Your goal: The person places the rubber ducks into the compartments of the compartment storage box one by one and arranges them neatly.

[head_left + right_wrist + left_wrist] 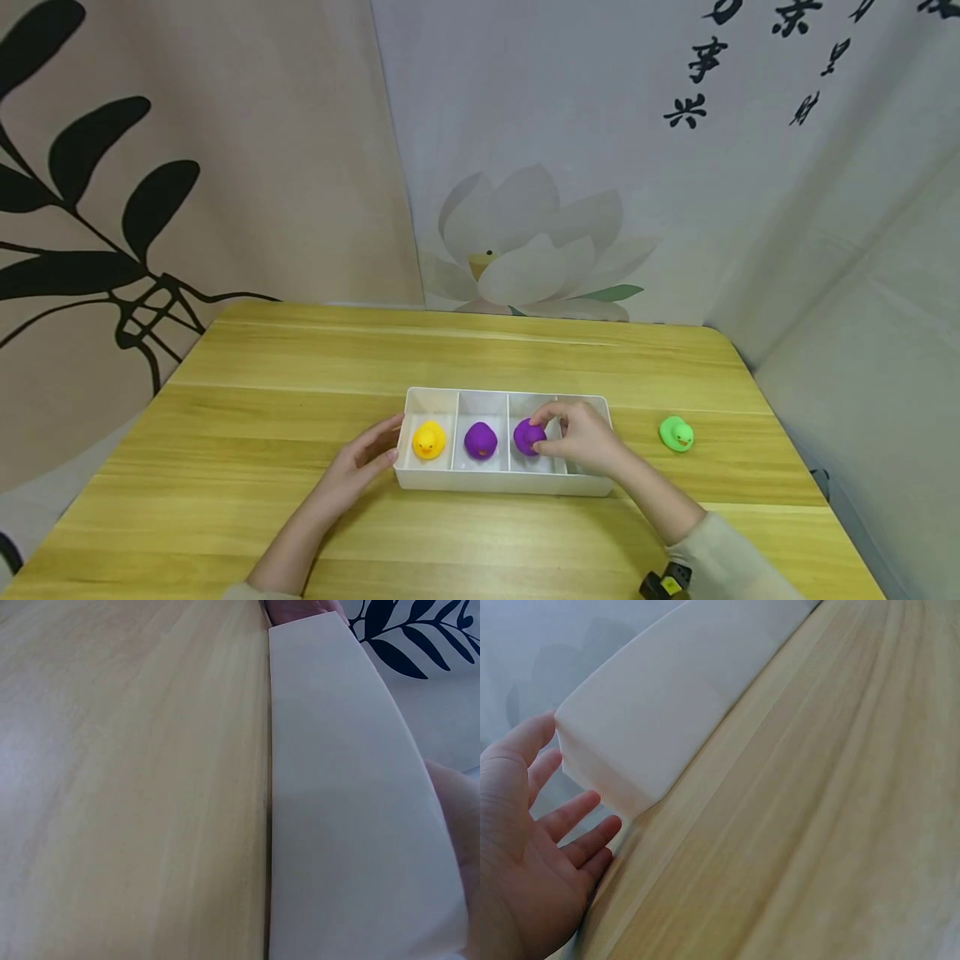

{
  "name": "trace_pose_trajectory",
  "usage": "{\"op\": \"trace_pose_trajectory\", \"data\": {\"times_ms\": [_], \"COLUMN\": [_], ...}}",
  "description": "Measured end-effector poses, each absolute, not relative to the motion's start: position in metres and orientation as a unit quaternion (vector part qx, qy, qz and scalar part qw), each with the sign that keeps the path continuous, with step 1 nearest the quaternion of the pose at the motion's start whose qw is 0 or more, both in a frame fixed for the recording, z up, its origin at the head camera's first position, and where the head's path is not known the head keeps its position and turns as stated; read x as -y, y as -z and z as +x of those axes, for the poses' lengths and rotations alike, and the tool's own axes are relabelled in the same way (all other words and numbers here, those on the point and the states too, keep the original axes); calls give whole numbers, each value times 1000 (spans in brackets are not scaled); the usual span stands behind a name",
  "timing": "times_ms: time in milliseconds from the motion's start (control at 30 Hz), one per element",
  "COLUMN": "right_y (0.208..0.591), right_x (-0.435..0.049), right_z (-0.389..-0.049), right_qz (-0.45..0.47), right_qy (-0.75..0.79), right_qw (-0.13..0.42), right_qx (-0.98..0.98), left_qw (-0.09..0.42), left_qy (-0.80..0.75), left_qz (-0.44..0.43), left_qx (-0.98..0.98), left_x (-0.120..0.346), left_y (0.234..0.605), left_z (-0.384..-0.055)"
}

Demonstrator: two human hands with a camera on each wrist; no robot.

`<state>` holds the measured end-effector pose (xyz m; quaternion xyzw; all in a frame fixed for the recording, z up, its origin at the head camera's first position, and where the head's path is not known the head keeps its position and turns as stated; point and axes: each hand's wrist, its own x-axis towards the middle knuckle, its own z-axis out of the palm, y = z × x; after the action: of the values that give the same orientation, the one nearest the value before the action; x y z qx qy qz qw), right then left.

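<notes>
A white divided box [480,481] stands on the wooden table. A yellow toy duck [429,440] sits in its leftmost compartment, and a purple toy duck [481,441] in the one beside it. My right hand [585,437] reaches into the third compartment and pinches a second purple duck [527,437] between thumb and fingers; in the right wrist view the box wall [360,795] hides most of that hand. My left hand [352,471] touches the left end of the box, its fingers loosely extended, as the left wrist view [547,847] also shows.
A green toy duck [677,434] sits on the table [360,358] to the right of the box. Behind the table hang curtains [300,150] printed with leaves, a lotus and characters. A small black device [666,581] is at the right sleeve.
</notes>
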<state>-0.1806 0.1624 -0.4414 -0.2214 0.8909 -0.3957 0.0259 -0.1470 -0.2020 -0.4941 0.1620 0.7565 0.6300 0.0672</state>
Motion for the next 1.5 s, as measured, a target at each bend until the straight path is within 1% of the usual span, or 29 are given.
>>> {"op": "trace_pose_trajectory", "data": {"times_ms": [100,600,867,1267,1500], "right_y": [443,442,440,439,430], "right_x": [-162,-156,-156,-157,-166], "right_z": [-181,-183,-182,-181,-174], "right_qz": [-222,-211,-212,-221,-224], "right_qy": [387,316,300,293,310], "right_qw": [22,35,40,29,1], "right_qx": [-895,-924,-929,-930,-924], "left_qw": [67,68,73,74,68], "left_qy": [-630,-632,-625,-629,-629], "left_qz": [162,159,140,149,156], "left_qx": [-757,-756,-764,-760,-758], "left_x": [202,201,199,200,200], "left_y": [494,493,492,490,491], "left_z": [-147,-146,-145,-144,-144]}}
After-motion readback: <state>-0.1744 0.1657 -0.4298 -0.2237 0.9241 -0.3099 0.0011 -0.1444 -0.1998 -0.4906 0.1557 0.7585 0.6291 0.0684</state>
